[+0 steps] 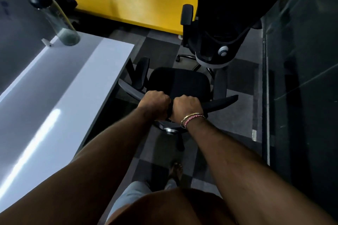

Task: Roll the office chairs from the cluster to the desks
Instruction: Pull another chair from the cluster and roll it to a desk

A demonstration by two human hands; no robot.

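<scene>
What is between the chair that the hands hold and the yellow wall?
In the head view, bare checkered carpet floor lies between the held chair and the yellow wall; a second chair stands to the right.

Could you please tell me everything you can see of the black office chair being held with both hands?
The black office chair stands upright on grey carpet tiles beside the white desk, its dark fabric seat facing away. The left hand and right hand grip its backrest top. Armrests flank the seat; its metal base shows below.

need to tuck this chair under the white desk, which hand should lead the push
Right. Both hands grip the black chair backrest top, but the right hand is on the side away from the white desk, so pushing from it likely swings the chair deskward past the left hand.
</scene>
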